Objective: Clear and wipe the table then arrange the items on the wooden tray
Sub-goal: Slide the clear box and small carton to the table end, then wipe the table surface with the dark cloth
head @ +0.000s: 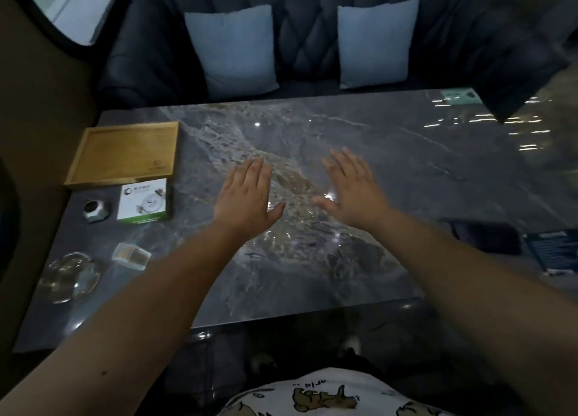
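The wooden tray [123, 153] sits empty at the far left of the marble counter [391, 178], close to the wall. Just beside its near edge stands a small white-and-green box [144, 203], with a little metal hexagonal pot [95, 210] to the left of it. Nearer the person lie a clear plastic container [131, 255] and a glass dish [69, 276] at the left edge. Over on the right side are a dark phone-like slab [486, 237] and a dark printed card [553, 251].

Both hands are out over the bare middle of the counter, palms down. The left hand [247, 196] and right hand [353, 190] have their fingers [255, 171] spread flat and released, holding nothing; I can't tell whether they touch the stone or hover just above it.

I see no cloth anywhere, so wiping looks not yet begun. To my eye the sensible start is lifting the loose items off the left side, glass dish taken carefully with a full grip since it looks slippery, leaving the surface free.
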`<state>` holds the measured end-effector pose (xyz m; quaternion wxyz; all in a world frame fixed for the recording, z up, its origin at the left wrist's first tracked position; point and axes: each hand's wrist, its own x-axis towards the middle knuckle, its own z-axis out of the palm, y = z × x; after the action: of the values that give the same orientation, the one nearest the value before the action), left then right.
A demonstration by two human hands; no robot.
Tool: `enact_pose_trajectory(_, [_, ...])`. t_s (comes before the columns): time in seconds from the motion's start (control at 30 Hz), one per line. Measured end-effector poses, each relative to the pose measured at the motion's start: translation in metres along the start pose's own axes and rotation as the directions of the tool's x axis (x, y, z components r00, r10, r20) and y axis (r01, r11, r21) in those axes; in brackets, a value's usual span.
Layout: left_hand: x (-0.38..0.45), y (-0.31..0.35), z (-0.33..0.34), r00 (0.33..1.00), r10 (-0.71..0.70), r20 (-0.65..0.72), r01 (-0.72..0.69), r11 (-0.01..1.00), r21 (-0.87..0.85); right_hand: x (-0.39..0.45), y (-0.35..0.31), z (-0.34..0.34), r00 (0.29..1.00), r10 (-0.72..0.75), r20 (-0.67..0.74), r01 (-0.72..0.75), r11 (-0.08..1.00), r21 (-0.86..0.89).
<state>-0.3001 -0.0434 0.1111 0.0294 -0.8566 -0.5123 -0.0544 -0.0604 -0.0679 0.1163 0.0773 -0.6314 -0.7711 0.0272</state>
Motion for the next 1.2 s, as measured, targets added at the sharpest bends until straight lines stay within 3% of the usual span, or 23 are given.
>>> enact_pose_trajectory(0.53, [0.075,0.175,0.042,0.974,0.223,0.035,-0.22,0.973,-0.066,-0.103,0.181,0.002,0.985,0.171,0.011,-0.171,0.985,0.005])
enact_pose_trajectory(0.9, [0.115,0.289,0.125,0.933,0.233,0.273,-0.211,0.972,-0.107,-0.185,0.341,0.044,0.905,0.333,0.266,-0.319,0.943,-0.096])
enact_pose_trajectory(1.1, [0.127,0.318,0.178,0.918,0.207,0.339,-0.168,0.976,-0.14,-0.196,0.374,0.074,0.898,0.266,0.35,-0.254,0.964,-0.082])
enact_pose_trajectory(1.2, [0.125,0.325,0.192,0.938,0.175,0.3,-0.131,0.978,-0.162,-0.194,0.382,0.084,0.903,0.177,0.392,-0.158,0.984,-0.081])
